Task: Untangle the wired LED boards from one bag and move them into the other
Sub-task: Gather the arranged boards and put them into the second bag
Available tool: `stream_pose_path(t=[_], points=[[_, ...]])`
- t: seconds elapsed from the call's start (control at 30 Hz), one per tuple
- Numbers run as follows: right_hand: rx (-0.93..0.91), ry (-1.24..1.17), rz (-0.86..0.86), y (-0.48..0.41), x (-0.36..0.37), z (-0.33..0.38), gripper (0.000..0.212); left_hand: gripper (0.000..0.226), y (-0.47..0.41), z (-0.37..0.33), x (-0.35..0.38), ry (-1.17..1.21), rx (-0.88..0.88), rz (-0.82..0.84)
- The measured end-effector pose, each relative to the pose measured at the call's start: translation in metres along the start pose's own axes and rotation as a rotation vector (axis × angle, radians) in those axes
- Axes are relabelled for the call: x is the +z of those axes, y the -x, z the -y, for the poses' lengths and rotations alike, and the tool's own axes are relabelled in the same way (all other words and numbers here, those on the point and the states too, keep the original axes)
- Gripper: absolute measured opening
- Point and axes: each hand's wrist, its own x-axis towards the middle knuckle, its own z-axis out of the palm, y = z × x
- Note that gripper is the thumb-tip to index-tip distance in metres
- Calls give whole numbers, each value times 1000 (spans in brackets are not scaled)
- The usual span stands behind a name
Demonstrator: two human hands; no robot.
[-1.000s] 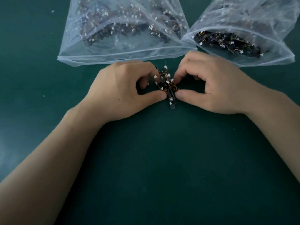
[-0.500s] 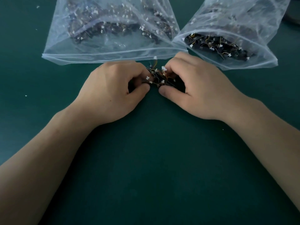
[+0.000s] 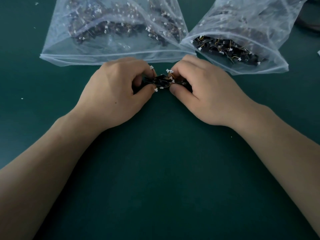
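Here: green surface nearest. Past it, dead centre, left hand and right hand both pinch one tangled clump of wired LED boards between them, fingers curled tight on it. Beyond, 11 o'clock: clear bag of boards. 1 o'clock: second bag, boards visible at its mouth.

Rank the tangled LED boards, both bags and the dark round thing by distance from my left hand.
1. tangled LED boards, held in the left hand
2. left bag, just beyond
3. right bag, farther right
4. dark round thing, top-right corner
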Motion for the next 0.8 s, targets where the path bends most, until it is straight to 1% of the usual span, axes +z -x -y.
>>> stream_pose_path(t=[0.07, 0.2, 0.37, 0.5, 0.6, 0.67, 0.73, 0.8], points=[[-11, 29, 15, 0, 0, 1, 22, 13, 0, 1, 0, 8, 8, -4], [-32, 99, 45, -1, 0, 4, 21, 18, 1, 3, 1, 32, -3, -46], [-16, 58, 38, -1, 0, 2, 17, 12, 1, 3, 0, 66, 9, -50], [-39, 43, 62, -1, -3, 0, 20, 10, 1, 3, -1, 118, -24, -64], [-57, 30, 77, -1, -2, -3, 24, 12, 0, 5, 0, 113, 3, -31], [-27, -35, 57, 0, -1, -5, 32, 14, -1, 6, 1, 104, 17, -15], [28, -148, 50, 1, -2, -9, 50, 17, -1, 7, 2, 104, 18, -20], [49, -192, 77, 1, -3, -11, 68, 18, 0, 8, 2, 100, 16, -27]])
